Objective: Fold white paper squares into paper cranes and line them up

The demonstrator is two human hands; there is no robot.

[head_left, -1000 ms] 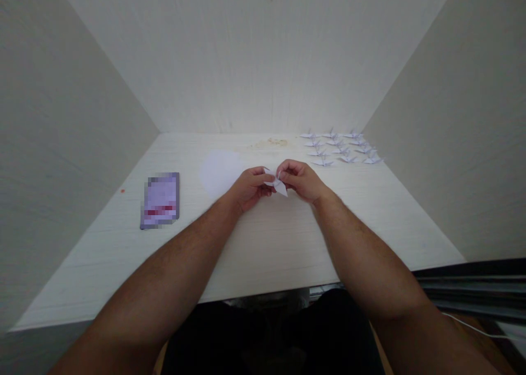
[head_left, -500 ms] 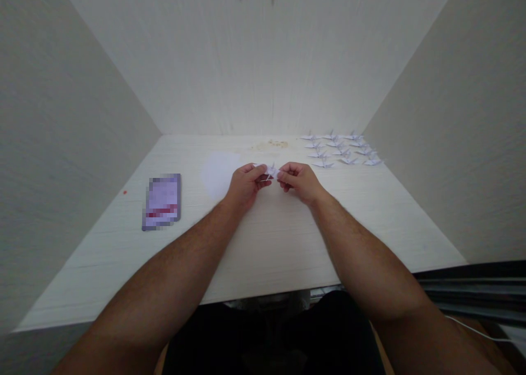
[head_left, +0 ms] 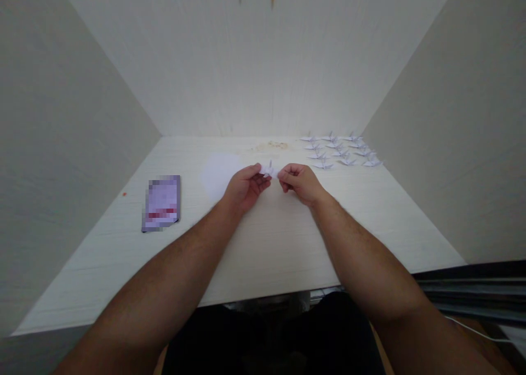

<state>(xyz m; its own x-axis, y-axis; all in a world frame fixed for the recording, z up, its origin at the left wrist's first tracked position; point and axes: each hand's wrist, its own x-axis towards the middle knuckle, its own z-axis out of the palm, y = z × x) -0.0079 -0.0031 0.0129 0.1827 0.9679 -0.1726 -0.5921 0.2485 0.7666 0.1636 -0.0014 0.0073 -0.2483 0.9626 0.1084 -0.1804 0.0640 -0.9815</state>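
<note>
A small white paper crane is held just above the table between my two hands. My left hand pinches its left end between thumb and fingers. On the other side, my right hand has thumb and forefinger closed on the crane's right end, with the remaining fingers curled in. One thin point of the folded paper sticks up in the middle. Several finished-looking paper cranes stand in rows at the back right of the table.
The pale wooden table is bounded by a back wall and two side panels. On the left lies a blurred, purple flat device, with a small red spot beyond it. A white round patch shows beside my left hand.
My left fingers have shifted left and slightly opened around the paper crane, so more of it shows. My right hand keeps its pinch almost in place.
</note>
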